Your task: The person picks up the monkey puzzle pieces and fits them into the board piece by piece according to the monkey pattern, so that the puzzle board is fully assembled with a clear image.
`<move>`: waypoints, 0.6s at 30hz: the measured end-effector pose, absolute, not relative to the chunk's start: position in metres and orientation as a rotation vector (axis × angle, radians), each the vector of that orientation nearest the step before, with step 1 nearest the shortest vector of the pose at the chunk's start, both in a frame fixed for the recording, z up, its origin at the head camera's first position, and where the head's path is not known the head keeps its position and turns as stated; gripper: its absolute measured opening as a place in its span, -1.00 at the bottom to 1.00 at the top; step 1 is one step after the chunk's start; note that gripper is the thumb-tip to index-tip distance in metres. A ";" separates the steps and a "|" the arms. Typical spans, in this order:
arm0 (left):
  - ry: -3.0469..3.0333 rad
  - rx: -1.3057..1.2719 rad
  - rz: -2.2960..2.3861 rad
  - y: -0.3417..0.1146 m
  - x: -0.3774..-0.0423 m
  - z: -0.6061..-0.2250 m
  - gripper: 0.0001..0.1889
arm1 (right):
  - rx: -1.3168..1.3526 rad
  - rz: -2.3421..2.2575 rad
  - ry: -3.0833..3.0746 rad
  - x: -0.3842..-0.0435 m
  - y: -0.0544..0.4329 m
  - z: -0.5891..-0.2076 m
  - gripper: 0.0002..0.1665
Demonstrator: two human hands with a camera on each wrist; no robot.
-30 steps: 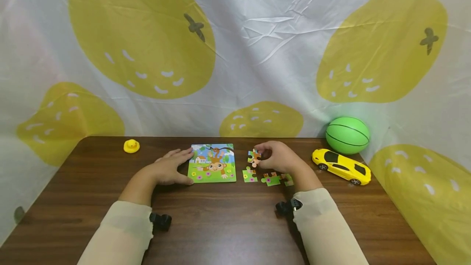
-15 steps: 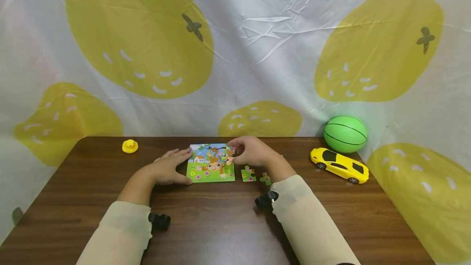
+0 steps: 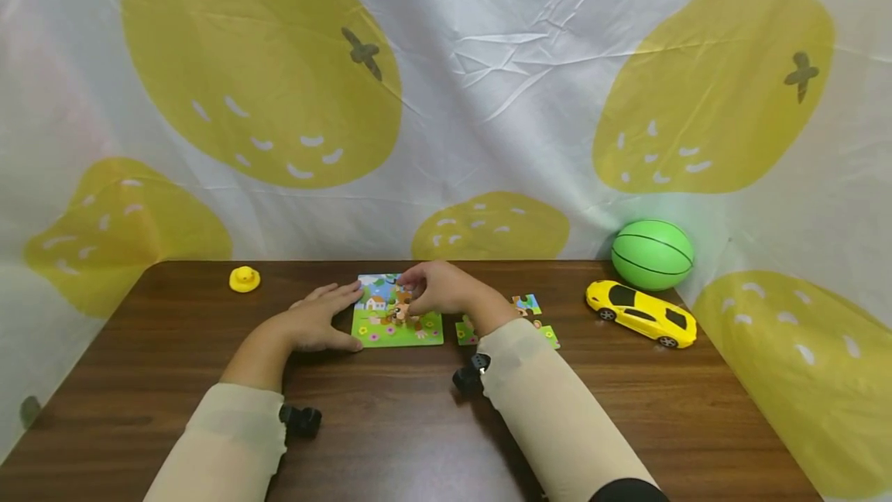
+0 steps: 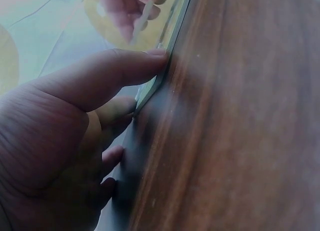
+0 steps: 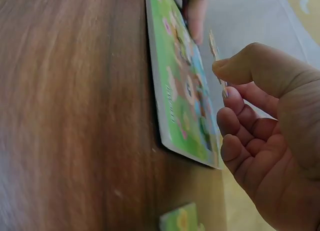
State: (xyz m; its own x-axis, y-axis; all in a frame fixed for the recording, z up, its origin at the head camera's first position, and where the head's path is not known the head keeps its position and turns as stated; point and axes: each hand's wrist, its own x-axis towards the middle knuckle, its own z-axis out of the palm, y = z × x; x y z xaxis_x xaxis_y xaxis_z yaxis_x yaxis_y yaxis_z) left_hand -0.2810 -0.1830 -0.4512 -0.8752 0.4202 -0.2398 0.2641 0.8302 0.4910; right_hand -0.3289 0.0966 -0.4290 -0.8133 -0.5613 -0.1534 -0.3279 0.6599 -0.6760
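The piece (image 5: 213,43) is in your right hand (image 3: 446,290), pinched between thumb and fingers at one edge. It hangs just above the board (image 3: 383,338), with a gap under it in both wrist views. The board lies right below those fingers, flat on the desk (image 3: 376,424), a little wider side to side than front to back. So from the piece, the board is down, not off to one side (the right wrist view shows the piece thin, edge-on, so its long way is hard to tell).

Your left hand (image 3: 317,320) is at the board's left side. Its fingers are spread wide: the thumb touches the front corner and a fingertip is at the back one. Your right hand is the near one for the piece, since it has it.

Just right of the board are loose pieces (image 3: 548,336); your right arm hides some, so you can't count them. Farther right sit the yellow car (image 3: 641,314) and the green ball (image 3: 653,255) behind it. The duck (image 3: 245,280) is well off to the left. A lemon cloth (image 3: 488,149) hangs behind the desk.
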 end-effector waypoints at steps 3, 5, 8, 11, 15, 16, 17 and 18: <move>2.675 0.524 0.642 -0.183 -0.281 -0.452 0.13 | -0.693 -0.930 2.515 -0.333 0.094 -0.436 -0.36; 2.678 0.528 0.639 -0.184 -0.282 -0.453 0.13 | -0.686 -0.921 2.518 -0.335 0.093 -0.440 -0.37; 2.685 0.534 0.634 -0.184 -0.283 -0.454 0.13 | -0.677 -0.902 2.538 -0.336 0.091 -0.443 -0.36; 2.686 0.536 0.640 -0.184 -0.282 -0.454 0.13 | -0.672 -0.874 2.558 -0.335 0.089 -0.442 -0.35; 2.680 0.538 0.645 -0.184 -0.281 -0.452 0.13 | -0.644 -0.852 2.564 -0.334 0.086 -0.440 -0.33; 2.679 0.538 0.646 -0.184 -0.281 -0.452 0.13 | -0.633 -0.848 2.565 -0.333 0.086 -0.440 -0.33; 2.678 0.538 0.646 -0.184 -0.281 -0.452 0.13 | -0.622 -0.848 2.565 -0.333 0.086 -0.439 -0.33; 2.678 0.536 0.647 -0.184 -0.281 -0.453 0.13 | -0.613 -0.848 2.565 -0.333 0.085 -0.439 -0.34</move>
State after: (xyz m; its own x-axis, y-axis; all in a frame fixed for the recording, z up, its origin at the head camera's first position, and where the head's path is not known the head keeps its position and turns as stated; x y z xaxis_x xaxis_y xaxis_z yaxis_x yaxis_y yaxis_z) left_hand -0.2814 -0.1842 -0.4527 -0.8734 0.4302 -0.2280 0.2788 0.8258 0.4903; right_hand -0.3335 0.0852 -0.4393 -0.8371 -0.5071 -0.2051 -0.2849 0.7243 -0.6279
